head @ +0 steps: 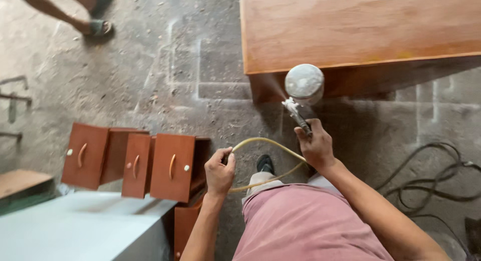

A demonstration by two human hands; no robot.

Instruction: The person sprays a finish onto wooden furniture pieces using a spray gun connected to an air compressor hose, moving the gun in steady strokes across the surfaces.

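Spray gun [299, 98] — in right hand [314, 146] grip (cup up)

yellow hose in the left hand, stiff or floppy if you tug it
Probably floppy: the yellow hose sags in a loose loop between the left hand and the spray gun in the right hand. It looks thin, so likely light and easily dragged.

No packages, labels, signs or screens show anywhere in this view of the workshop floor.
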